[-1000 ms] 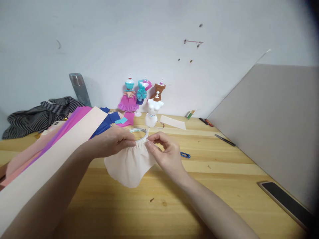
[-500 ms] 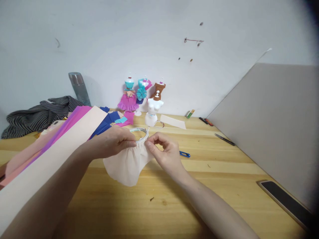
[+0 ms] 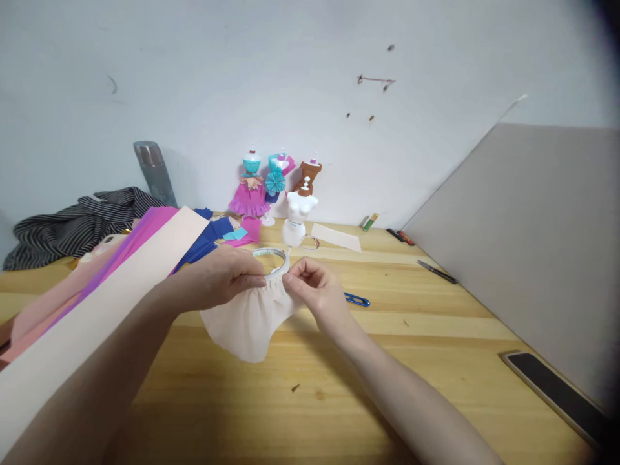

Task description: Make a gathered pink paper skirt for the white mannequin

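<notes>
Between my hands is a cream paper piece, gathered into pleats along its top edge and flaring out below like a small skirt. A tape roll sits against the gathered edge. My left hand grips the roll and the pleats together, thumb in front. On the other side, my right hand pinches the paper's gathered edge between thumb and fingertips, close to the roll. Just beyond stands a bare white dress form. A blue-handled tool lies partly hidden behind my right hand.
Dressed miniature forms stand along the wall. Coloured paper sheets, a striped cloth and a flask fill the left. To the right lie a cream strip, a craft knife and a phone.
My right hand has shifted slightly left, its fingers closer together on the gathered edge. The left hand, roll and paper are nearly unchanged.
</notes>
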`<control>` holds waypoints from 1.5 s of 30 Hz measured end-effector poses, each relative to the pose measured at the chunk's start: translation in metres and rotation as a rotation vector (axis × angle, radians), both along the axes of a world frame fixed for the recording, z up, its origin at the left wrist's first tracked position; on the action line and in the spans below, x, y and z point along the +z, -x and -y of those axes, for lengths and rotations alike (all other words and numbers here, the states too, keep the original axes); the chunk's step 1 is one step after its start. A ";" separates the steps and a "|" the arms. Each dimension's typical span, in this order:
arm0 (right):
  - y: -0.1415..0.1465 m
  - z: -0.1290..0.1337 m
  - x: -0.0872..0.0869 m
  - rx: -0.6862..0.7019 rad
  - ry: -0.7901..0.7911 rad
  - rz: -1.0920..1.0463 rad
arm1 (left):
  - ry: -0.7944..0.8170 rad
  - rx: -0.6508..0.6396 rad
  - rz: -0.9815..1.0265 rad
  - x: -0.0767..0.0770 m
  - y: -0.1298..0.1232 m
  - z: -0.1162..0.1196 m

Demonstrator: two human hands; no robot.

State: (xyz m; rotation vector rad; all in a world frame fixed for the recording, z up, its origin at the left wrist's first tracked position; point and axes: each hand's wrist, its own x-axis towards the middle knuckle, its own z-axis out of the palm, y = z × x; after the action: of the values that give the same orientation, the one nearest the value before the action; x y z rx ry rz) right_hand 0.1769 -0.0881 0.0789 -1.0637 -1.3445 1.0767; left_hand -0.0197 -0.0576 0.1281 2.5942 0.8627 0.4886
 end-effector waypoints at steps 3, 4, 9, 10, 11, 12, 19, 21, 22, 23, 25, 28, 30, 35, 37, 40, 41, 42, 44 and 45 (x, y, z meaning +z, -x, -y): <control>0.000 -0.003 -0.004 0.044 0.102 -0.090 | -0.006 -0.021 0.013 -0.001 -0.002 0.002; 0.000 -0.003 -0.005 0.055 0.123 -0.120 | -0.007 -0.033 0.021 -0.001 -0.002 0.002; -0.004 -0.005 0.000 0.171 0.178 -0.198 | 0.054 -0.066 0.059 0.000 -0.002 -0.002; -0.007 -0.006 0.002 0.212 0.193 -0.198 | 0.076 -0.070 0.062 0.001 -0.001 -0.003; -0.009 -0.007 0.005 0.250 0.213 -0.197 | 0.094 -0.070 0.066 0.002 0.001 -0.005; -0.012 -0.008 0.006 0.286 0.236 -0.201 | 0.106 -0.063 0.071 0.003 0.003 -0.006; -0.019 -0.019 0.000 0.381 0.339 -0.290 | 0.168 0.107 0.084 0.010 0.024 -0.012; -0.017 -0.020 -0.003 0.415 0.345 -0.297 | 0.162 0.131 0.070 0.010 0.029 -0.015; -0.015 -0.020 -0.004 0.417 0.338 -0.296 | 0.154 0.142 0.064 0.009 0.030 -0.017; -0.014 -0.019 -0.005 0.400 0.326 -0.295 | 0.145 0.151 0.060 0.008 0.032 -0.018; -0.013 -0.019 -0.005 0.328 0.298 -0.303 | 0.134 0.158 0.052 0.007 0.033 -0.021; -0.012 -0.019 -0.005 0.243 0.262 -0.342 | 0.136 0.149 0.044 0.006 0.033 -0.024; -0.011 -0.019 -0.005 0.239 0.260 -0.378 | 0.139 0.139 0.039 0.006 0.033 -0.024; -0.006 -0.018 -0.012 0.321 0.318 -0.431 | 0.121 0.158 0.057 0.005 0.035 -0.025; -0.004 -0.018 -0.014 0.321 0.295 -0.440 | 0.126 0.169 0.071 0.004 0.037 -0.027; -0.003 -0.018 -0.017 0.306 0.278 -0.482 | 0.135 0.172 0.099 0.002 0.039 -0.030; -0.002 -0.018 -0.017 0.309 0.293 -0.492 | 0.136 0.171 0.105 0.001 0.040 -0.031; -0.002 -0.018 -0.018 0.315 0.315 -0.495 | 0.137 0.168 0.109 0.001 0.041 -0.031; 0.000 -0.019 -0.020 0.323 0.350 -0.487 | 0.144 0.161 0.115 0.001 0.042 -0.033; 0.000 -0.019 -0.021 0.323 0.356 -0.483 | 0.152 0.159 0.120 0.001 0.043 -0.033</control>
State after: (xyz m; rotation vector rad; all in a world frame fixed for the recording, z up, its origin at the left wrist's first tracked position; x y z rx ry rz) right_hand 0.1771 -0.0689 0.0579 -0.7713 -0.9669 1.7365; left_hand -0.0625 -0.0246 0.1293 2.3459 1.0273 0.5918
